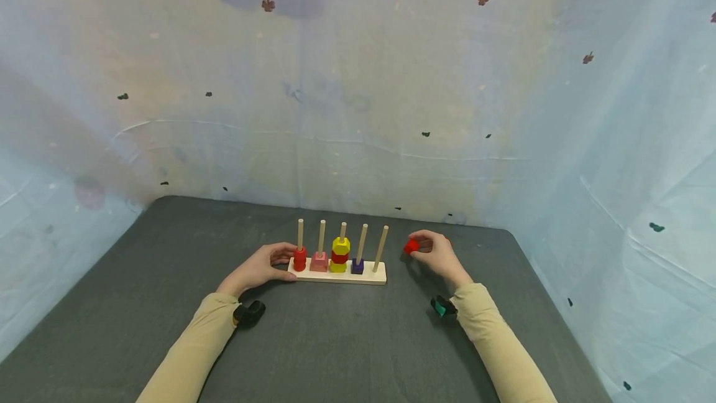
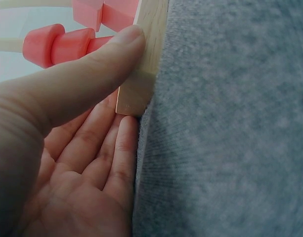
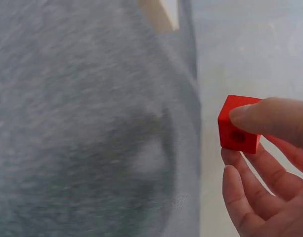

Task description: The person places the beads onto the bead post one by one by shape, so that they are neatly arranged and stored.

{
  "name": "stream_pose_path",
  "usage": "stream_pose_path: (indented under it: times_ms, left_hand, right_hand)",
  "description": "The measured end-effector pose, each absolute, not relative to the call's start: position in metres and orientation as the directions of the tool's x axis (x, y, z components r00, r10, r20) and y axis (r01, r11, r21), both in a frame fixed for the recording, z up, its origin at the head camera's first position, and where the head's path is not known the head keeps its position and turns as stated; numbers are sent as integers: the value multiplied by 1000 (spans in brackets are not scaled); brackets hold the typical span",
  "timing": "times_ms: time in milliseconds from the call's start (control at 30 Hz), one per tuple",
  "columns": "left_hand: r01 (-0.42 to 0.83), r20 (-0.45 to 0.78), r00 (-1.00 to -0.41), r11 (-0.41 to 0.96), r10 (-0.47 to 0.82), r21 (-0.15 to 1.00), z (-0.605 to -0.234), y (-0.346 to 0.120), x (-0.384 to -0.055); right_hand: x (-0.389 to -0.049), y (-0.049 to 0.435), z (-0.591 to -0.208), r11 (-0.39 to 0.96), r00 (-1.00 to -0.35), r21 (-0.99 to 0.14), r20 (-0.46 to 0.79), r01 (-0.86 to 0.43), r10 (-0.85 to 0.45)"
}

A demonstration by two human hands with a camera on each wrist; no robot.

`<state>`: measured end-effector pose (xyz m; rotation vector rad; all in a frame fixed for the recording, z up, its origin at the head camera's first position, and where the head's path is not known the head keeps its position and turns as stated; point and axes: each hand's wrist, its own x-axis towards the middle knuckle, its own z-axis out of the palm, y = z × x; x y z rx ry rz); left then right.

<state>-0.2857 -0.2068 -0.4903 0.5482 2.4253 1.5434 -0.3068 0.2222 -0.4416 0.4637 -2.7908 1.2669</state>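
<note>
A wooden peg stand (image 1: 341, 277) with several upright pegs sits on the table. My left hand (image 1: 261, 269) grips its left end, with the thumb (image 2: 124, 44) along the front edge and the fingers behind. Red rounded beads (image 1: 299, 260) fill the foot of the leftmost peg. Beside them come pink blocks (image 1: 319, 262), then a stack of yellow (image 1: 340, 245) and red pieces. A purple block (image 1: 357, 267) sits low on the fourth peg, and the rightmost peg (image 1: 381, 247) is bare. Right of the stand, my right hand (image 1: 439, 257) pinches a red cube (image 3: 235, 126) with a hole in it, above the table.
The dark grey table (image 1: 335, 341) stretches around the stand, its far edge close behind. Pale patterned sheeting (image 1: 358, 92) hangs at the back and both sides. A dark band with a device (image 1: 248, 314) is on the left wrist, another (image 1: 443, 306) on the right.
</note>
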Motion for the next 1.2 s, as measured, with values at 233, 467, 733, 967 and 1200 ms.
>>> stream_pose_path:
  times_ms: [233, 467, 733, 967, 1200]
  left_hand:
    - [182, 5, -909, 387, 417, 904, -478, -204, -279]
    - [184, 2, -914, 411, 406, 893, -489, -205, -288]
    - [177, -7, -922, 439, 387, 881, -486, -202, -287]
    - [200, 7, -920, 455, 391, 868, -483, -201, -285]
    - [188, 14, -936, 465, 352, 865, -482, -199, -283]
  right_hand:
    - [-303, 218, -419, 530, -950, -791, 223, -306, -216]
    - [-279, 193, -378, 382, -947, -868, 264, -317, -185]
    - [-272, 169, -358, 204, -935, -915, 324, -348, -143]
    - [-267, 153, -348, 101, -928, -936, 314, -338, -199]
    - [-276, 142, -361, 48, -907, -935, 326, -350, -267]
